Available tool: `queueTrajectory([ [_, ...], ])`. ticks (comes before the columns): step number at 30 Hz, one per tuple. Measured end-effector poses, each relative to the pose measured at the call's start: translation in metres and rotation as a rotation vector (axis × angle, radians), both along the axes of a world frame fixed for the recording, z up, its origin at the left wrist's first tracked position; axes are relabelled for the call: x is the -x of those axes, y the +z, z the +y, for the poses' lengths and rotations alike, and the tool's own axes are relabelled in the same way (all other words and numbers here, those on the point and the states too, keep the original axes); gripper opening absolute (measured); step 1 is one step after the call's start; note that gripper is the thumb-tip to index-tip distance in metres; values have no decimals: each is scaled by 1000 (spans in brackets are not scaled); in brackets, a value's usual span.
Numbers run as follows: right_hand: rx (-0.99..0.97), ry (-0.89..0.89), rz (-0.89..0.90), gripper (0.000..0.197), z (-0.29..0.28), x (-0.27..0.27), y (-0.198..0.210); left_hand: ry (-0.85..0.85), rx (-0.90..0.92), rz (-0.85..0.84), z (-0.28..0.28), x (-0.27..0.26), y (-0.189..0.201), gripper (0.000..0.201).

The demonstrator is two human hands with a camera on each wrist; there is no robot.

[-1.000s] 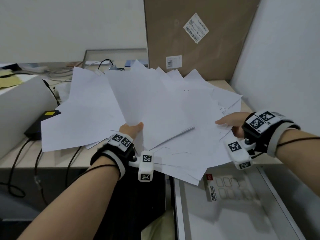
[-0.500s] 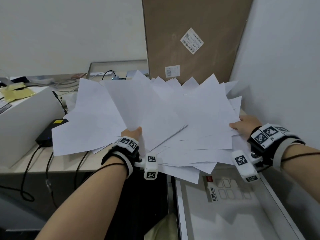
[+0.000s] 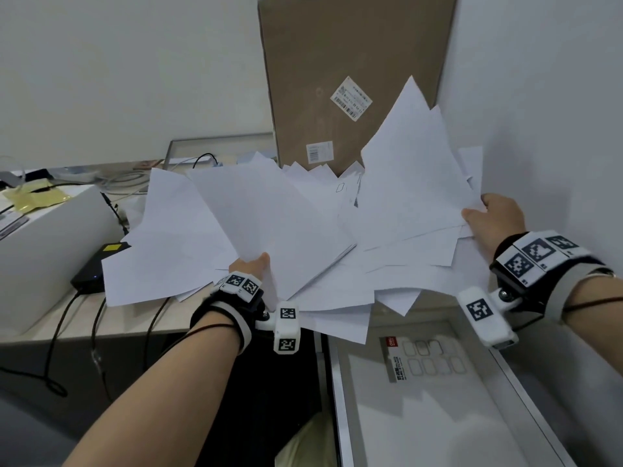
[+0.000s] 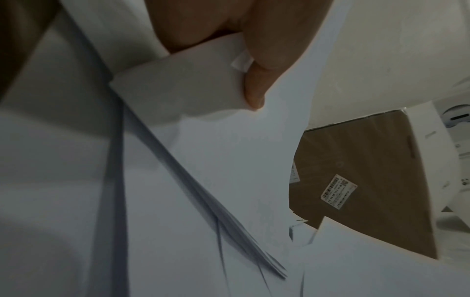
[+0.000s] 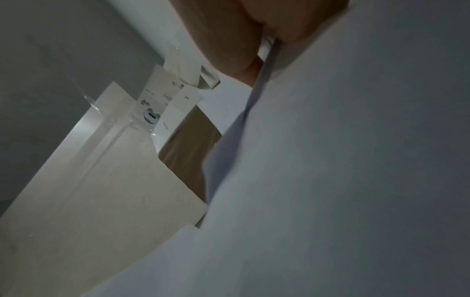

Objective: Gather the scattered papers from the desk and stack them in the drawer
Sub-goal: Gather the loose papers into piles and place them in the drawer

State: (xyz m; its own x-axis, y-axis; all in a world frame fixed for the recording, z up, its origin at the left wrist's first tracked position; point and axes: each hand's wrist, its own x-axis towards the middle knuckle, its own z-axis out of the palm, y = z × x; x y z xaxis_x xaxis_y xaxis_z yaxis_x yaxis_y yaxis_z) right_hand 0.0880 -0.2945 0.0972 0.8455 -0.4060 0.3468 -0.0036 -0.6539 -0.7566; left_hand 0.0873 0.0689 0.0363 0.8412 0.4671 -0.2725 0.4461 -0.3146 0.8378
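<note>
Two white barcode labels (image 3: 351, 98) sit on the tall brown cardboard box (image 3: 303, 79) at the table's back edge; their print is too small to read. A sticker sheet (image 3: 426, 358) in the open drawer (image 3: 421, 416) carries a red corner tag and side lettering, also unreadable. Black-and-white square marker codes (image 3: 242, 284) show on the wristbands.

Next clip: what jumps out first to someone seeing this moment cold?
A big, untidy fan of white papers fills the middle of the head view, held up over the desk edge by both hands: the left hand pinches its near edge, the right hand grips its right side. Behind it a tall brown cardboard box leans in the corner; below right, the open drawer holds a sticker sheet.
</note>
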Motion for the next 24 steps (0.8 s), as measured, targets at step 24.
queueTrajectory([
  [24,-550,15,87,20,54,-36,16,-115,208,32,19,0,-47,65],
])
